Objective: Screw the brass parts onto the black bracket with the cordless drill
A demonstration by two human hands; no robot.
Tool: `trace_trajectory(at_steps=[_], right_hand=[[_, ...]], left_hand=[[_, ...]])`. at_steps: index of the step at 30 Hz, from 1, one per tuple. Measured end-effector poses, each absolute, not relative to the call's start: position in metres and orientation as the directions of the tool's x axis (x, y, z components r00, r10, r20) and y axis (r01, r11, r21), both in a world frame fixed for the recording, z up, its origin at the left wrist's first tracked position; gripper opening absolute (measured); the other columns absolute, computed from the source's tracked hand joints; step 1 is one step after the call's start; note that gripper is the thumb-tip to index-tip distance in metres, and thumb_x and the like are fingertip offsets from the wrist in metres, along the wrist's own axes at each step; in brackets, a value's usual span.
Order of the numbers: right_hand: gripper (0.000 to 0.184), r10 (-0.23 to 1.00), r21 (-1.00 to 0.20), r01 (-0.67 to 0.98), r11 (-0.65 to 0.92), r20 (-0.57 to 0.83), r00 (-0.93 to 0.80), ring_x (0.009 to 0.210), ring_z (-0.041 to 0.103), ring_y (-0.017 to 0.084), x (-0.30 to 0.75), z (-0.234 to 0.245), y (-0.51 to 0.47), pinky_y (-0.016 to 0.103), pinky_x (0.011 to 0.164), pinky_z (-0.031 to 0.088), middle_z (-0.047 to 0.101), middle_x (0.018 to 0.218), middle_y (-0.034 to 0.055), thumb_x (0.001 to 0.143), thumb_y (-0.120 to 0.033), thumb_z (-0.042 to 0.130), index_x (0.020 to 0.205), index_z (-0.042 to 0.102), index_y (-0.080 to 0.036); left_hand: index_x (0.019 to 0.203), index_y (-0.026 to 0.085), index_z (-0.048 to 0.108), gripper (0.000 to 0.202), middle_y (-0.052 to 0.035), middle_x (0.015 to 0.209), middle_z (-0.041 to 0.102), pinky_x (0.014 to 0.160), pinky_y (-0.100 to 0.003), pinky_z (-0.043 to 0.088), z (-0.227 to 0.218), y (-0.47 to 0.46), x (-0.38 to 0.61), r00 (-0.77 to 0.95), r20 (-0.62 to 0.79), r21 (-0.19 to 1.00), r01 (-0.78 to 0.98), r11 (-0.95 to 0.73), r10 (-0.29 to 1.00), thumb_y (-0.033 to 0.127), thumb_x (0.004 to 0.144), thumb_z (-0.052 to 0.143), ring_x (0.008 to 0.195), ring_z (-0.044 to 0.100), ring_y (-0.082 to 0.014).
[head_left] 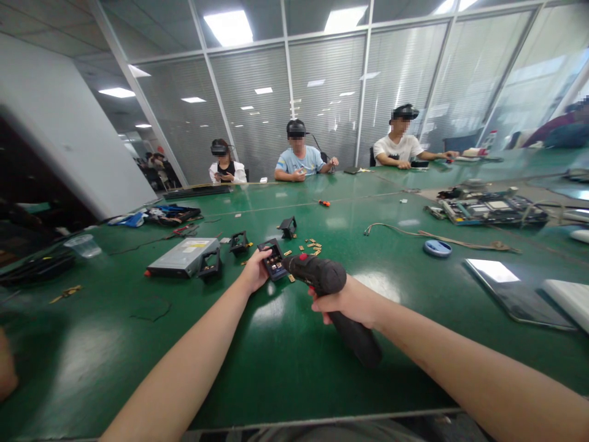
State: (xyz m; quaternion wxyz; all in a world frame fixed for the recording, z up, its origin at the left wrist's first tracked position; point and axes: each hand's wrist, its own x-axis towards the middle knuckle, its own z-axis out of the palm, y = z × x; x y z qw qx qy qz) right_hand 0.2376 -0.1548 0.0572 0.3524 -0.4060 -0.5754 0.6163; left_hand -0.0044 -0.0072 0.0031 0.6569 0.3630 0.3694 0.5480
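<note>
My left hand is closed on the left side of a small black plastic housing with brass-coloured bits inside. In my right hand is a black cordless power screwdriver with a red mark on top, its handle slanting down to the right. The tool's nose points left at the housing; whether its tip touches is too small to tell. Several small brass-coloured plates lie just beyond. Similar black housings stand nearby: one behind, another and a third to the left.
A silver disc drive lies left, near a clear plastic cup. To the right are a cable, a round blue-rimmed dish, a tablet-like slab and circuit boards. Several people sit across the green table.
</note>
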Motion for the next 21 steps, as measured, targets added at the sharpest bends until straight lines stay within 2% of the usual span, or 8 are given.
trace_trajectory(at_steps=[8,14,21], right_hand=[[0.024,0.897,-0.996,0.041,-0.085,-0.095,-0.431,0.048,0.06,0.013,0.2371,0.054,-0.1535,0.024,0.047,0.042,0.059,0.065,-0.0038,0.064,-0.015,0.073,0.08,0.056,-0.017],[0.026,0.898,-0.996,0.008,-0.084,-0.079,-0.433,0.05,0.062,0.013,0.238,0.0557,-0.1543,0.025,0.046,0.042,0.061,0.075,-0.0024,0.063,-0.014,0.073,0.083,0.056,-0.018],[0.027,0.898,-0.995,0.012,-0.099,-0.095,-0.429,0.05,0.061,0.014,0.2382,0.0569,-0.1551,0.026,0.046,0.043,0.06,0.076,-0.0023,0.063,-0.014,0.072,0.085,0.057,-0.017]], left_hand=[[0.109,0.02,0.06,0.041,-0.0069,0.092,0.074,0.078,-0.044,0.058,-0.0002,-0.0046,-0.0062,0.14,-0.094,0.88,-0.451,0.148,0.986,0.022,0.07,0.075,0.082,0.074,-0.0272],[0.101,0.019,0.06,0.035,-0.005,0.087,0.072,0.071,-0.039,0.057,0.0031,-0.0075,-0.0042,0.133,-0.095,0.88,-0.451,0.145,0.987,0.02,0.069,0.074,0.073,0.072,-0.0232],[0.099,0.02,0.059,0.037,-0.0031,0.085,0.071,0.073,-0.04,0.058,0.0014,-0.0057,-0.0032,0.116,-0.087,0.881,-0.454,0.13,0.99,0.02,0.066,0.075,0.072,0.07,-0.0218]])
